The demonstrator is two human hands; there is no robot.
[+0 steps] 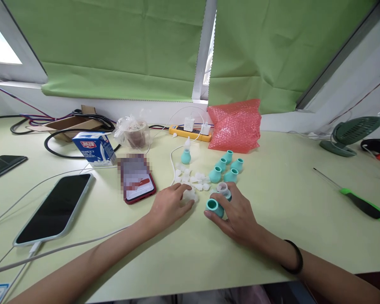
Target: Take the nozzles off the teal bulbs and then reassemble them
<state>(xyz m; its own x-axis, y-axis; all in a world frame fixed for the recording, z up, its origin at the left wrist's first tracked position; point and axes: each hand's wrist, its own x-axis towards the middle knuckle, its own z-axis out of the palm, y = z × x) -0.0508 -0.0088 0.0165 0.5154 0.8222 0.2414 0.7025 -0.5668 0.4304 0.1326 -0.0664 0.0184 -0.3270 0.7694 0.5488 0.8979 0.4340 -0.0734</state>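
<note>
My right hand (237, 213) rests on the pale green table (288, 202), fingers curled around a teal rubber bulb (214, 207), with a second bulb (224, 191) capped in clear plastic just behind it. My left hand (168, 203) lies beside it, fingertips pinching among a scatter of small clear plastic tips (193, 179). Several more teal bulbs (227, 166) stand in a cluster beyond my hands. One assembled bulb with a clear tip (186, 154) stands upright further back.
A red phone (137, 179) lies left of my left hand, a large phone (55, 207) on a white cable farther left. A milk carton (95, 147), plastic bag, yellow power strip (190, 131) and pink bubble wrap (236, 124) line the back. A green screwdriver (356, 196) and fan (351, 135) sit right.
</note>
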